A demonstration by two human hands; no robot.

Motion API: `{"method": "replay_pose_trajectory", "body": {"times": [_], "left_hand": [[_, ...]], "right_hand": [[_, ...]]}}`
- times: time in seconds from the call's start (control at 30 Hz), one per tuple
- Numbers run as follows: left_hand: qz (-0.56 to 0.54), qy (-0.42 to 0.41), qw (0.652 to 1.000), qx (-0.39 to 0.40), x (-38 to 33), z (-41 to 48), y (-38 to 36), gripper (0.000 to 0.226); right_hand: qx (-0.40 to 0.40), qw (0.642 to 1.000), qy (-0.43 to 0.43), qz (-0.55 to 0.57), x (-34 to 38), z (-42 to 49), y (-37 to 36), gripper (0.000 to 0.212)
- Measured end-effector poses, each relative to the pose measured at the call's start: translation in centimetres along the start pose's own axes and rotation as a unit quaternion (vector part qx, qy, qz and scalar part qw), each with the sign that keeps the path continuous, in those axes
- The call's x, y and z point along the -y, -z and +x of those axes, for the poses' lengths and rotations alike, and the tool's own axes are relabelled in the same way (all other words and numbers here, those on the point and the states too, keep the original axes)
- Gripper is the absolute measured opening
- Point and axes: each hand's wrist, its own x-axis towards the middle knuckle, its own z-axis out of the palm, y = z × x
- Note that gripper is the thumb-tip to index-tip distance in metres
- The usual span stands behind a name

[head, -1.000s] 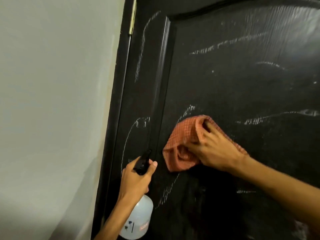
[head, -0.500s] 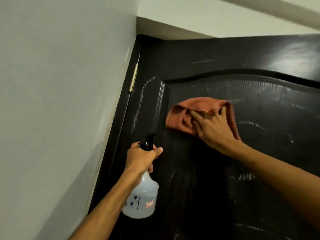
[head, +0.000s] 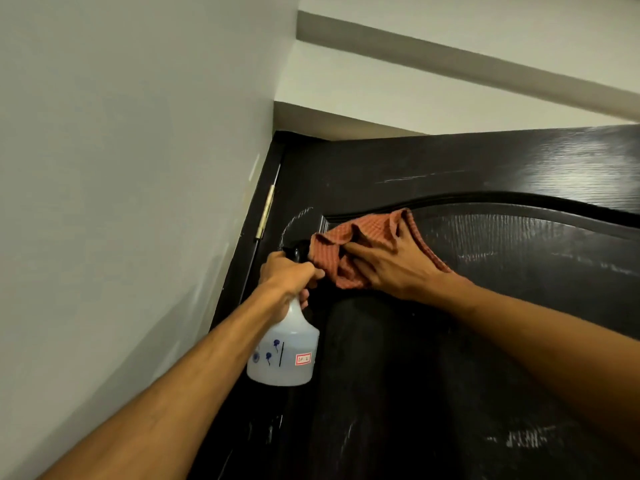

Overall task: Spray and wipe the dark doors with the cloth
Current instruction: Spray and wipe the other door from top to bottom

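We see a plain pale grey wall (head: 121, 185) on the left, meeting a white ceiling (head: 450, 91) crossed by a grey beam (head: 450, 60). We note a brass hinge (head: 265, 213) at the corner. Dim, even light.

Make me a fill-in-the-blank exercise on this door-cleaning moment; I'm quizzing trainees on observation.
1. The right hand presses the crumpled orange checked cloth against the dark wooden ____.
2. The left hand grips a translucent white plastic ____ bottle.
3. A brass-coloured metal ____ sits on the door's left edge.

Missing words: door; spray; hinge
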Motion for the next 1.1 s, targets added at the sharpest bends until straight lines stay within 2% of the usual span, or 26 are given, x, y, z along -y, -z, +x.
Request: {"method": "replay_pose_trajectory", "body": {"times": [0.07,0.13,0.17,0.3,0.37,0.47,0.5,0.57,0.67,0.7,0.73,0.83,0.87,0.93,1.03,1.1], "left_hand": [[0.023,-0.006,1.000,0.000,-0.9,0.7,-0.2,0.004],[0.037,-0.009,0.999,-0.002,-1.7,1.4,-0.4,0.004],[0.035,-0.012,0.999,-0.003,-2.3,1.8,-0.4,0.005],[0.012,-0.023,1.000,0.005,-4.8,3.1,-0.7,0.008],[0.018,-0.023,1.000,0.003,-5.0,3.3,-1.2,0.006],[0.033,-0.023,0.999,-0.002,-5.5,4.2,-1.2,0.007],[0.034,-0.033,0.999,-0.006,-6.1,4.7,-1.0,0.008],[0.035,-0.050,0.998,-0.015,-7.3,5.9,-0.5,0.009],[0.043,-0.057,0.997,-0.021,-7.9,7.1,-0.9,0.009],[0.050,-0.053,0.997,-0.018,-7.8,7.4,-1.0,0.009],[0.057,-0.046,0.997,-0.014,-7.7,7.6,-1.1,0.008],[0.077,-0.040,0.996,-0.010,-8.1,8.8,-0.4,0.003],[0.079,-0.044,0.996,-0.012,-8.3,9.3,-0.1,0.003],[0.077,-0.057,0.995,-0.019,-8.9,10.4,0.4,0.006],[0.065,-0.061,0.996,-0.031,-8.7,11.9,0.5,0.015],[0.058,-0.049,0.996,-0.040,-8.3,12.4,0.4,0.020]], "right_hand": [[-0.030,0.993,-0.117,0.014,-2.4,1.4,0.7,0.045],[-0.015,0.967,-0.247,0.066,-3.5,2.5,1.4,0.051],[-0.014,0.962,-0.263,0.069,-3.4,3.1,1.3,0.054],[0.019,0.996,-0.087,0.017,-2.3,5.7,0.3,0.055],[0.012,0.994,-0.102,0.021,-4.0,6.0,0.3,0.046],[-0.052,0.969,-0.230,0.067,-6.1,6.8,0.0,0.037],[-0.063,0.962,-0.246,0.097,-5.9,7.6,0.2,0.036],[-0.040,0.977,-0.189,0.095,-4.2,9.4,0.2,0.040],[-0.001,0.999,-0.032,0.040,-2.9,11.3,-0.4,0.046],[0.005,0.999,-0.019,0.030,-3.9,11.9,-0.3,0.045],[0.005,0.999,-0.040,0.032,-5.4,12.6,-0.4,0.043],[-0.028,0.978,-0.193,0.070,-9.6,14.5,0.1,0.047],[-0.027,0.974,-0.211,0.078,-9.8,15.2,0.0,0.049],[-0.016,0.982,-0.176,0.073,-7.3,16.9,-0.2,0.053],[0.025,0.995,-0.073,0.061,-2.1,20.1,-1.7,0.051],[0.035,0.996,-0.063,0.060,-1.6,22.1,-2.1,0.047]]}}
